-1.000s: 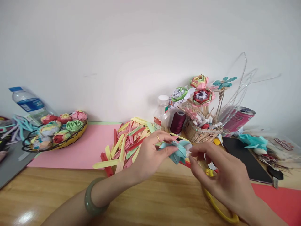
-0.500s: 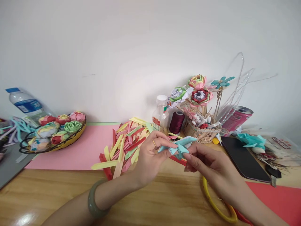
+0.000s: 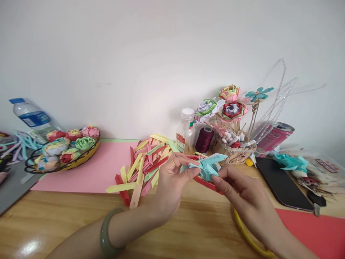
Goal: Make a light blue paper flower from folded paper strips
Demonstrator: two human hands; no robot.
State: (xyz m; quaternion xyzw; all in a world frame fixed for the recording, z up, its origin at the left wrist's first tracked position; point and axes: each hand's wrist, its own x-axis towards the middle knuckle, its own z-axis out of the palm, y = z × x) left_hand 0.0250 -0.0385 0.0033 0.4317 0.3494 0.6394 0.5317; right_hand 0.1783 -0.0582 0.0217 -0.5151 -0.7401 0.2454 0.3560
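Turquoise folded paper (image 3: 207, 173), pinched from both sides

It is held just above the table (image 3: 188, 226), near the middle of the scene. The left hand (image 3: 169, 187) has its left part between thumb and forefinger, a narrow grip. The right hand (image 3: 244, 190) closes thumb and fingertips on the lower right edge, so both hands are on the same paper.

As for progress, creases are already in: several pointed, petal-like folds fan out, and one long tip reaches up to the right. The shape looks loose and uneven, less rounded than the finished-looking paper flowers (image 3: 84, 144) in the black-rimmed basket (image 3: 87, 156) at the far left, so I judge it only partly formed. How many folds are left cannot be told, since the fingers hide part of it.

Beyond the left hand lies a heap of folded strips (image 3: 151, 158) in red, pink, yellow and green, loose and apart from the paper being held; its near left edge spreads off the pink sheet (image 3: 107, 169). At the far right, larger layered blooms (image 3: 233, 109) stand complete above a small woven holder (image 3: 233, 156). A maroon thread spool (image 3: 205, 140) stands beside a clear bottle (image 3: 185, 131).
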